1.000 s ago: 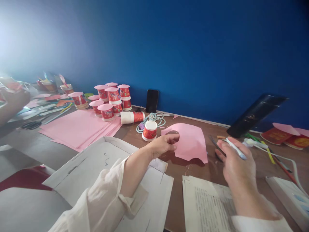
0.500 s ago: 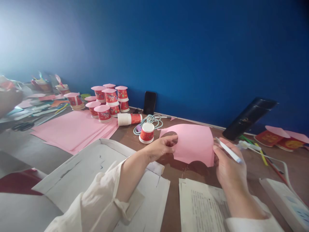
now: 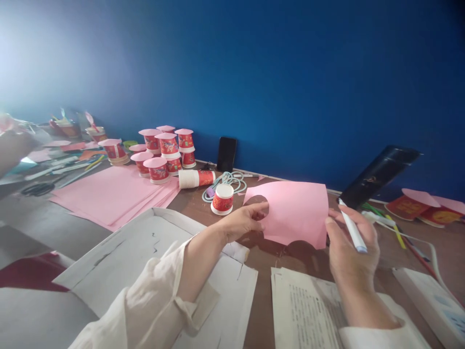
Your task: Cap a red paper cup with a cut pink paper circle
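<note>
A sheet of pink paper (image 3: 296,211) with rounded cut-outs at its left and lower edges is held slightly curved above the brown table. My left hand (image 3: 241,223) pinches it by the left edge, beside one cut-out. At the paper's right edge is my right hand (image 3: 350,242), with a white marker (image 3: 351,228) gripped between its fingers, tilted. Its fingertips are at the edge of the sheet; whether they press on it I cannot tell. An upside-down red paper cup (image 3: 222,199) stands just behind my left hand.
Red cups with pink discs (image 3: 158,169) stand at the back left, near pink sheets (image 3: 105,194). A coiled cable (image 3: 232,179), phone (image 3: 226,154), black cylinder (image 3: 379,177), power strip (image 3: 425,295), printed pages (image 3: 305,310) and white cardboard (image 3: 138,252) surround my hands. Another person's hand (image 3: 14,148) is far left.
My right hand has shifted slightly right, and the marker in it points more upright. The paper's right side has moved a little right and up. My left hand keeps its grip.
</note>
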The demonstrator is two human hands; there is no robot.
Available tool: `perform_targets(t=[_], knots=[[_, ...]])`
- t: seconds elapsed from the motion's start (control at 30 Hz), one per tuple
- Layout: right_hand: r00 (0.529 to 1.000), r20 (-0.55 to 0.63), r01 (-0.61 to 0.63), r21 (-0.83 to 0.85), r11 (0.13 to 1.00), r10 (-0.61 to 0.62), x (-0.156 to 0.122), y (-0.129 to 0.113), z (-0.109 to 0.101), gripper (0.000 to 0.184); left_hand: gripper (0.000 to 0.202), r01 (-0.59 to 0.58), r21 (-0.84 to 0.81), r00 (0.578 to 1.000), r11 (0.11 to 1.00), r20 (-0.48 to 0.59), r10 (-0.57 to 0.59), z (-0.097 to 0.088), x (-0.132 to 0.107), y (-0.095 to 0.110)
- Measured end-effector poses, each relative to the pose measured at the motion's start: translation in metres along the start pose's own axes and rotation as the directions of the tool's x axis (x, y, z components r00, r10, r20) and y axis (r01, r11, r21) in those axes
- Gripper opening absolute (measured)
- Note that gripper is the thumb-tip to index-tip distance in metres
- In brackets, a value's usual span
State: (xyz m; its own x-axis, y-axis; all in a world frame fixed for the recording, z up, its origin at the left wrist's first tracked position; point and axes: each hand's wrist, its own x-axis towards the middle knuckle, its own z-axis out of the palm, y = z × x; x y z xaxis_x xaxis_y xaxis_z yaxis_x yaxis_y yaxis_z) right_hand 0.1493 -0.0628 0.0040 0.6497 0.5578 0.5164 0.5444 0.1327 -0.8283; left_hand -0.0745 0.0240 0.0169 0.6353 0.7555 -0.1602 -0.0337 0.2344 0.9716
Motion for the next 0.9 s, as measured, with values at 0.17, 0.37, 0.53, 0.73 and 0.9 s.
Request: perform_targets(t=[0.17,0.37,0.53,0.73,0.9], knots=[[0.997,-0.069,-0.017,-0.015,1.0,0.016,-0.001,-0.012,0.002,0.038,0.07,0.009,-0.013,0.999,1.0,-0.052,-0.01,0.002,-0.001,0.002],[0.996,-0.082,0.028,-0.034,0.999,-0.031,-0.003,-0.017,0.002,0.038,0.061,-0.035,-0.084,0.999,0.996,-0.017,0.034,0.0,0.003,-0.005],[0.995,-0.077,0.053,-0.06,0.997,-0.057,-0.003,-0.015,0.002,0.039,0.061,-0.065,-0.179,0.996,0.982,0.041,0.074,0.0,0.008,-0.013],[0.985,0.041,0.169,-0.058,0.984,-0.167,-0.004,-0.008,0.005,0.04,0.029,-0.118,-0.246,0.991,0.962,0.031,0.129,0.007,0.012,-0.015],[1.0,-0.028,-0.012,-0.073,0.997,0.01,0.013,0.018,-0.005,0.046,0.035,-0.185,-0.276,0.983,0.943,-0.04,0.181,0.004,0.017,-0.018]])
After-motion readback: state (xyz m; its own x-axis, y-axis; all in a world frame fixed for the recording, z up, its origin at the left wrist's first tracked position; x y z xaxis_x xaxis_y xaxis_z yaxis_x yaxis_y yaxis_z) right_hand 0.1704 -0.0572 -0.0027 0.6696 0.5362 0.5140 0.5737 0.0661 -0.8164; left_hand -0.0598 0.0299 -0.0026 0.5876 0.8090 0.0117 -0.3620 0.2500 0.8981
